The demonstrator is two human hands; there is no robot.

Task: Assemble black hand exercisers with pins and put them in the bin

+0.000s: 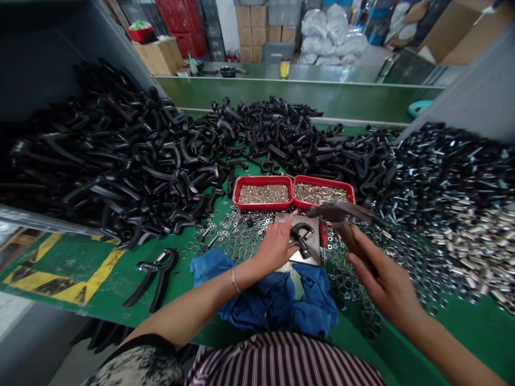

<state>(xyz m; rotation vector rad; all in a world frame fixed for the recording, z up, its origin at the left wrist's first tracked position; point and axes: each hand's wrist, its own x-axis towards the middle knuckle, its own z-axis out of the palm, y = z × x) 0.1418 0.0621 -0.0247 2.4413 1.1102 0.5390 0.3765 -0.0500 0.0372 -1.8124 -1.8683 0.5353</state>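
Note:
My right hand (386, 284) is wrapped around the wooden handle of a hammer (341, 213), whose metal head is raised over the metal plate (281, 219). My left hand (276, 245) rests at the plate, its fingers closed at a black curved handle part (301, 241) lying there. A small metal pin (295, 213) shows at its fingertips; whether they pinch it is unclear. Under my left wrist and in front of the plate is a crumpled blue cloth (257, 303). An assembled black hand-grip exerciser (155, 273) with a spring lies to the left.
Two red trays, one of tiny metal pieces (263, 178) and one of pins (324, 179), stand behind the plate. Black handle parts (161, 161) are heaped left and behind. Metal rings (241, 236) lie scattered. Springs and metal sleeves (478, 236) pile up at right.

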